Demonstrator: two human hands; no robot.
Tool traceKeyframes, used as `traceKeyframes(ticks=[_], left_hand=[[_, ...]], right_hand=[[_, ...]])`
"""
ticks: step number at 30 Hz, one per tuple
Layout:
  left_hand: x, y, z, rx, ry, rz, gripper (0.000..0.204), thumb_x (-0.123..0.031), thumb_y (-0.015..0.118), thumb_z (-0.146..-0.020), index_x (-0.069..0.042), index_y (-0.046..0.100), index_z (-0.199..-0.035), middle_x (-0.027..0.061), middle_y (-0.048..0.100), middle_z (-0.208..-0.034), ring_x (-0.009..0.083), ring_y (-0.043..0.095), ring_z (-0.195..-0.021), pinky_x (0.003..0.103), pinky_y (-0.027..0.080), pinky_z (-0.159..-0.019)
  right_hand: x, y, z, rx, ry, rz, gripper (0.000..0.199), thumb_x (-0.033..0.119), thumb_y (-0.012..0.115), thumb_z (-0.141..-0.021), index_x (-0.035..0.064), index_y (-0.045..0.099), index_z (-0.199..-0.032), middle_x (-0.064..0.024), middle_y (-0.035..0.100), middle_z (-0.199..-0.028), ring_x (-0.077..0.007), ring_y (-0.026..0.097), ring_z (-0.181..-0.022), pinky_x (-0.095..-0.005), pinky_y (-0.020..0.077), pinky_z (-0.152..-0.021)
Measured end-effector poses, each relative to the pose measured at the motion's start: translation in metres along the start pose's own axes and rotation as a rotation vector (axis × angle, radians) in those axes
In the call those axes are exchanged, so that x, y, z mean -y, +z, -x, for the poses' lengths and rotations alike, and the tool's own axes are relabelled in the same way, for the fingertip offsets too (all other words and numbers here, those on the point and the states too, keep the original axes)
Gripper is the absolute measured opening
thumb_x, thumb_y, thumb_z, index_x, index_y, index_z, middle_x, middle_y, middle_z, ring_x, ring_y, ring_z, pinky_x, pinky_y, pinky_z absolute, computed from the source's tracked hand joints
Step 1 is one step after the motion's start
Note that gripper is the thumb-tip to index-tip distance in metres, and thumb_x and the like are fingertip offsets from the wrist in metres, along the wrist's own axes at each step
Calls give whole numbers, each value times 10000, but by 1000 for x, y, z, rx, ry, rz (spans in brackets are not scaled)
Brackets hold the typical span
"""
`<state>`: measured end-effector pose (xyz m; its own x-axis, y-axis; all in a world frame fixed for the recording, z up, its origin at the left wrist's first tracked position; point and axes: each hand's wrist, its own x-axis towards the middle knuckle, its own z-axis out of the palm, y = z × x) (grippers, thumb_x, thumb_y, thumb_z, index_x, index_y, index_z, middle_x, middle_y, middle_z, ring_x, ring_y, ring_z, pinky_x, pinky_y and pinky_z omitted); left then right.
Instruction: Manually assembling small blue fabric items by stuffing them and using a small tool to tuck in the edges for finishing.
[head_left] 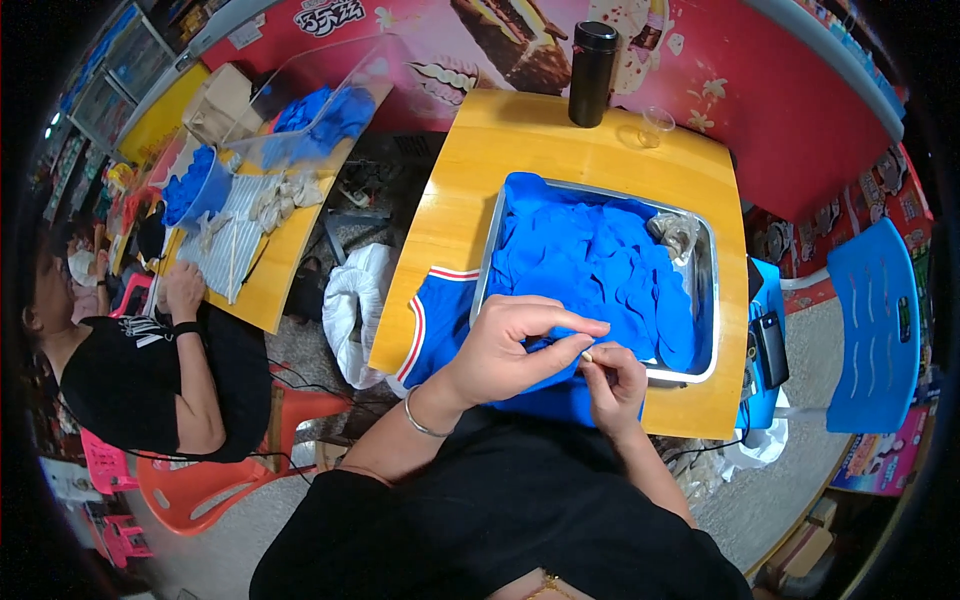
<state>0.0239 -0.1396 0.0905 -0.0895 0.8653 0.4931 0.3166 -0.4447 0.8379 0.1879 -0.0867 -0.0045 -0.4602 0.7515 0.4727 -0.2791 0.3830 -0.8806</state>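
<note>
A blue garment with red and white trim (440, 320) lies on the wooden table (560, 150), draped over the near rim of a metal tray (708, 300). My left hand (515, 345) pinches a fold of the blue cloth at the tray's near edge. My right hand (612, 378) is closed right beside it, fingertips pinching something small and pale against the cloth; what it is cannot be made out. More blue fabric (600, 265) fills the tray, with a crumpled clear bag (675, 232) at its far right corner.
A black bottle (592, 72) and a clear cup (655, 125) stand at the table's far edge. A blue chair (875, 320) is on the right. At left, another person (150, 370) sits at a second table (265, 285) with blue items. A white bag (350, 305) lies between the tables.
</note>
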Motion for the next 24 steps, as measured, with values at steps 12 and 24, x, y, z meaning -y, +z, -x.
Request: traceKeyframes(ticks=[12,24], left_hand=[[1,3,7,167,-242,252,151,-42,620,-809,-17,687,-943,123,677,-803,153,646,-707,244,480,-618],[9,11,14,-75,47,63,406,-344,536,-893,18,638,-1046,117,673,-938,164,613,-656,257,454,-582]], right_hand=[[-2,-20,1,337,466,-446,84,42,538,-884,24,556,-964,-92,622,-788,-133,600,-685,-244,474,-618],[-3,-9,8,96,207,-187,122,-34,571,-832,-9,570,-952,-89,610,-835,-151,593,-715,-260,471,-660]])
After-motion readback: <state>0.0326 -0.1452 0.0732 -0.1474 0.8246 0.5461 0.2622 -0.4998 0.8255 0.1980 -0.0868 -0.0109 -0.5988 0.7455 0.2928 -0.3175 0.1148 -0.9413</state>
